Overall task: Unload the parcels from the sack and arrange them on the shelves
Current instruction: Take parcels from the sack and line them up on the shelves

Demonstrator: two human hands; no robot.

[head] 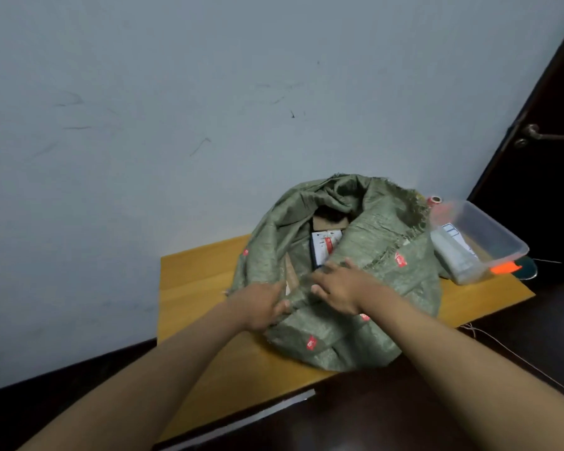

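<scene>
Head view. My left hand (262,305) and my right hand (337,289) both sit on the near rim of the green woven sack (372,288). The left curls round a bunched fold of the fabric. The right lies over the rim with fingers spread and only lightly bent; whether it pinches the cloth underneath I cannot tell, as the palm hides it.

The sack's mouth gapes just beyond my fingers, away from me and slightly to the right. In it stands a white-labelled parcel (324,247), its long axis running roughly away from me, tilted against the sack's wall. A brown cardboard parcel (329,222) sits behind it, deeper in the opening. My right hand is the nearer of the two to the white parcel, almost touching its lower edge. I judge that the coming move is a short reach forward with that hand while the left holds the rim down.

The sack rests on a yellow wooden table (192,281), filling much of its right half. Beside the sack, at the table's far right corner, a clear plastic tub (489,236) stands tilted, with a grey packet (453,255) leaning under it. A pale scuffed wall (176,125) rises behind. A dark door (541,196) with a lever handle stands at right. No shelves are in view.
</scene>
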